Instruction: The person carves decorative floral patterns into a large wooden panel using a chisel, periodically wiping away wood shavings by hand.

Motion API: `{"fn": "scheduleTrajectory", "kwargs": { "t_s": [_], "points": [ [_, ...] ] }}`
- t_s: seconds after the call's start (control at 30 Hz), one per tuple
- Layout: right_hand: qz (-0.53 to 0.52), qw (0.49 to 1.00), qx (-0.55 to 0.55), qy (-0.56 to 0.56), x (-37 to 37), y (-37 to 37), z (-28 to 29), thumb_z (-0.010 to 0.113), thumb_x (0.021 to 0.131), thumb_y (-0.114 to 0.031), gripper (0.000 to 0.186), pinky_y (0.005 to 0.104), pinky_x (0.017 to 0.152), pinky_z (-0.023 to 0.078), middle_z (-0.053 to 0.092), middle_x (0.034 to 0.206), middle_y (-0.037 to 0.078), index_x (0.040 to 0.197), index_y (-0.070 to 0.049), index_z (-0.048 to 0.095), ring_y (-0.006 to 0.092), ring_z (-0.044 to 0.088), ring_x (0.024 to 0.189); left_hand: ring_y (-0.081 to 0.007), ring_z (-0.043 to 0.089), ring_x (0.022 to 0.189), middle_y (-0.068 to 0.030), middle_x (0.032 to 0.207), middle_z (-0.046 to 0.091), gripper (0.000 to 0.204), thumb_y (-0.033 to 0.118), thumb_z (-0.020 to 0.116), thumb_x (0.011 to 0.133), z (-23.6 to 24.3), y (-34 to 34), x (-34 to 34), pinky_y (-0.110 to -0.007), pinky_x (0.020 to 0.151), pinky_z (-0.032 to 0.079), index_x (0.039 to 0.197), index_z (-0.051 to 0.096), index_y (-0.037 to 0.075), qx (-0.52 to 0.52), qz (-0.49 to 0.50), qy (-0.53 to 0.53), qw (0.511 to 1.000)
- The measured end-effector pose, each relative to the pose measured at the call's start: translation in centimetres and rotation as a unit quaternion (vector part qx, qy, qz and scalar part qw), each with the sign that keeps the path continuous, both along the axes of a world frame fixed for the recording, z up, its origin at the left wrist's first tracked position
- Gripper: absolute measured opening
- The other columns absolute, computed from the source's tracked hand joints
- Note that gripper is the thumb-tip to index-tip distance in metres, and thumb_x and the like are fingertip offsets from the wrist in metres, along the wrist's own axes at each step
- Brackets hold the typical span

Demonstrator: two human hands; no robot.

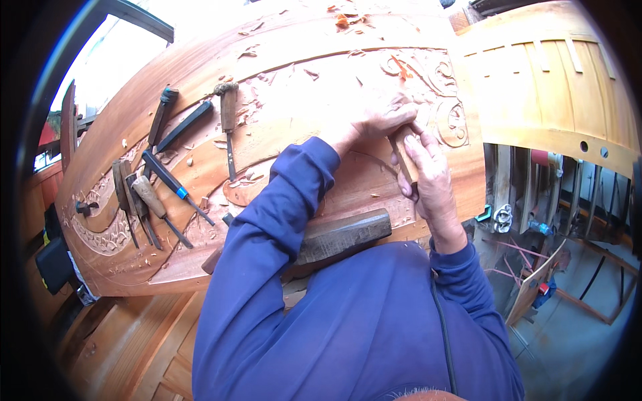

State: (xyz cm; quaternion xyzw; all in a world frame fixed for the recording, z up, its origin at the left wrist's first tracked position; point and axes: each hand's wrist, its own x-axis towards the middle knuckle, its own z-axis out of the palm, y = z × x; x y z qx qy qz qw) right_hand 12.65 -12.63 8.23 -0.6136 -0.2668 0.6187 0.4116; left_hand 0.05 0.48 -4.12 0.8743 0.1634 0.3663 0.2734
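Observation:
Both of my hands are on a carving chisel (404, 157) with a thick wooden handle, tilted over the right part of a carved wooden panel (461, 167). My right hand (428, 167) is wrapped around the handle. At its far end my left hand (388, 119) closes over the tool, hiding the blade and the cutting tip. Scrollwork (449, 123) in relief lies just right of the hands. Glare washes out the wood around my left hand. Curled shavings (251, 51) are scattered over the panel.
Several chisels lie on the left, among them a blue-banded one (167, 175) and one with a frayed top (228, 113). A dark wooden block (344, 237) rests at the near edge by my body. At right stand a pale wooden panel (555, 87) and a leaning board (535, 287).

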Motion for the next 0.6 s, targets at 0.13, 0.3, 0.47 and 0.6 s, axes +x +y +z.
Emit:
{"fn": "scheduleTrajectory", "kwargs": {
  "t_s": [0.13, 0.3, 0.47, 0.6],
  "points": [
    [0.021, 1.0, 0.001, -0.002, 0.3, 1.4, 1.1, 0.051, 0.107, -0.022, 0.052, 0.0201, 0.035, 0.029, 0.065, 0.088, 0.008, 0.155, -0.005, 0.039, 0.0067, 0.046, 0.042, -0.033, 0.07, 0.076, -0.0133, 0.082, 0.07, 0.024, 0.03, 0.056, 0.096, -0.4, 1.2, 0.5, -0.043, 0.066, 0.054, 0.097, 0.069, 0.01, -0.05, 0.004, 0.0, 0.999],
    [0.009, 1.0, -0.008, -0.019, 0.1, 2.2, 0.8, 0.052, 0.107, -0.023, 0.052, 0.0198, 0.035, 0.029, 0.065, 0.09, 0.009, 0.155, -0.006, 0.039, 0.0064, 0.045, 0.042, -0.0327, 0.07, 0.074, -0.0143, 0.08, 0.07, 0.028, 0.034, 0.054, 0.098, -1.2, 2.0, 2.2, -0.043, 0.065, 0.054, 0.095, 0.07, 0.01, -0.228, -0.017, -0.046, 0.972],
    [0.01, 1.0, -0.011, 0.007, 0.7, 3.5, 0.0, 0.055, 0.107, -0.024, 0.055, 0.0219, 0.04, 0.034, 0.064, 0.087, 0.008, 0.156, -0.003, 0.038, 0.0074, 0.048, 0.045, -0.0321, 0.071, 0.077, -0.0082, 0.081, 0.07, 0.017, 0.02, 0.065, 0.085, 0.4, 3.6, 1.0, -0.043, 0.062, 0.053, 0.1, 0.066, 0.011, 0.044, 0.041, 0.052, 0.997],
    [0.057, 0.998, -0.029, -0.022, 0.8, 1.9, 0.5, 0.052, 0.107, -0.021, 0.054, 0.0202, 0.04, 0.035, 0.066, 0.09, 0.009, 0.156, -0.005, 0.036, 0.0066, 0.048, 0.045, -0.0295, 0.065, 0.062, -0.0081, 0.07, 0.066, 0.018, 0.025, 0.062, 0.089, 0.0, 0.7, 0.3, -0.038, 0.054, 0.047, 0.078, 0.063, 0.011, 0.18, 0.152, -0.054, 0.97]
  ]
}}
